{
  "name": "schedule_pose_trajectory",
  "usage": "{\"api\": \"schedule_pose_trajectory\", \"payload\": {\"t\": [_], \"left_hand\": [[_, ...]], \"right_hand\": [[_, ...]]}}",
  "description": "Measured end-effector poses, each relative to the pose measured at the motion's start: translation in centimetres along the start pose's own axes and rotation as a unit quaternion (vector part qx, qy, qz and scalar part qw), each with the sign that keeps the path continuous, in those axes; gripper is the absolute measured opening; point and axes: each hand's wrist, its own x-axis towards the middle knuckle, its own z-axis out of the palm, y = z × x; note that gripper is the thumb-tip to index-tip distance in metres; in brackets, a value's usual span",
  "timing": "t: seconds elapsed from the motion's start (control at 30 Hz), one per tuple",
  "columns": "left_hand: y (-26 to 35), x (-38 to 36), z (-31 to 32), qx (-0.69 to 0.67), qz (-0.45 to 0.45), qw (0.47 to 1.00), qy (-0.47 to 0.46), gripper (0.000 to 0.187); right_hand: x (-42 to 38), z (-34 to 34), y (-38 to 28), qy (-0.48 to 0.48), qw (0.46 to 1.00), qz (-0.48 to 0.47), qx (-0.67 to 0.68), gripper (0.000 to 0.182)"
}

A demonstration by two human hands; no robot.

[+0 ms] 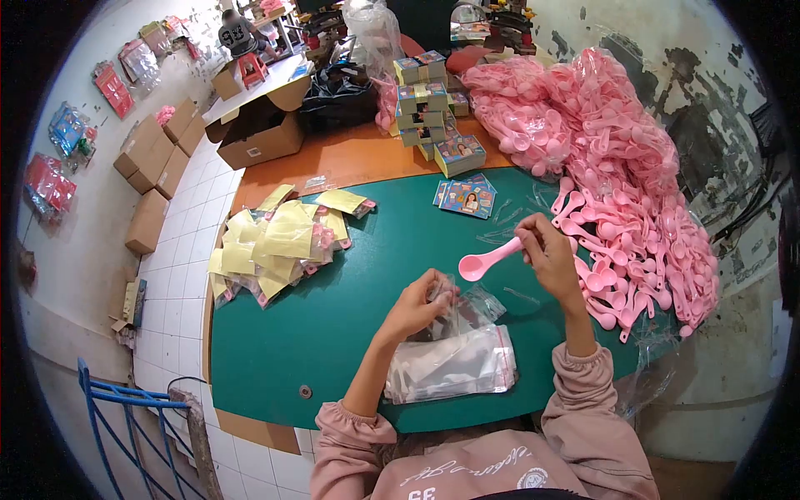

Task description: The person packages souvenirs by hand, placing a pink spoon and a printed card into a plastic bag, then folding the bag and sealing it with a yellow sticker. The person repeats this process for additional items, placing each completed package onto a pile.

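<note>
Near the middle of the green table, my right hand pinches the handle end of a pink spoon, its bowl pointing left toward my other hand. My left hand has its fingers closed on a clear plastic bag. Just below lies a stack of clear bags. A large heap of pink spoons rises to the right of my right hand. Blue printed cards lie above my hands. To the left is a pile of packed bags with yellow cards.
Bundled card stacks stand at the table's back, beside a black plastic bag and an open cardboard box. A blue metal rack is at lower left. Another person sits far back on a red stool.
</note>
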Motion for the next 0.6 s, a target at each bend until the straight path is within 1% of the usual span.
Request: {"api": "schedule_pose_trajectory", "payload": {"t": [0.03, 0.07, 0.1, 0.13, 0.17, 0.2, 0.23, 0.27, 0.3, 0.37, 0.43, 0.6], "left_hand": [[-0.1, 0.0, 0.0, -0.149, -0.026, 0.988, -0.019, 0.028], [0.0, 0.0, -0.1, -0.149, -0.027, 0.988, -0.018, 0.028], [0.4, -0.1, -0.3, -0.191, -0.043, 0.981, -0.012, 0.034], [0.8, -0.2, -0.4, -0.233, -0.059, 0.971, -0.008, 0.041], [1.2, -0.3, -0.4, -0.233, -0.061, 0.971, -0.009, 0.041], [1.6, -0.3, -0.5, -0.229, -0.071, 0.971, 0.01, 0.043], [1.8, -0.3, -0.6, -0.225, -0.082, 0.97, 0.03, 0.045], [1.7, -0.3, -0.6, -0.226, -0.083, 0.97, 0.03, 0.045], [1.6, -0.3, -0.6, -0.217, -0.073, 0.973, 0.031, 0.046], [1.4, -0.2, -0.7, -0.207, -0.062, 0.976, 0.03, 0.048], [1.2, -0.2, -0.6, -0.168, -0.075, 0.983, 0.009, 0.05], [1.6, -0.2, -0.3, -0.177, -0.063, 0.982, 0.017, 0.047]], "right_hand": [[0.1, 0.5, 0.4, 0.012, 1.0, 0.002, 0.0, 0.014], [0.2, 1.0, 0.7, 0.023, 1.0, 0.005, 0.0, 0.015], [0.1, 1.5, 0.9, 0.022, 1.0, 0.005, 0.001, 0.015], [-0.2, 2.0, 0.9, 0.041, 0.999, 0.004, -0.006, 0.015], [-0.5, 2.3, 1.1, 0.061, 0.998, 0.004, -0.014, 0.014], [-0.6, 2.4, 1.3, 0.062, 0.998, 0.005, -0.015, 0.014], [-0.7, 2.6, 1.5, 0.097, 0.995, 0.001, 0.003, 0.014], [-0.8, 2.8, 1.5, 0.13, 0.991, -0.003, 0.021, 0.013], [-0.9, 2.8, 1.5, 0.13, 0.991, -0.002, 0.021, 0.013], [-0.9, 2.8, 1.3, 0.185, 0.98, 0.005, 0.074, 0.013], [-0.9, 2.8, 1.0, 0.188, 0.979, -0.005, 0.083, 0.013], [-1.0, 3.3, 0.8, 0.173, 0.981, -0.048, 0.071, 0.014]]}}
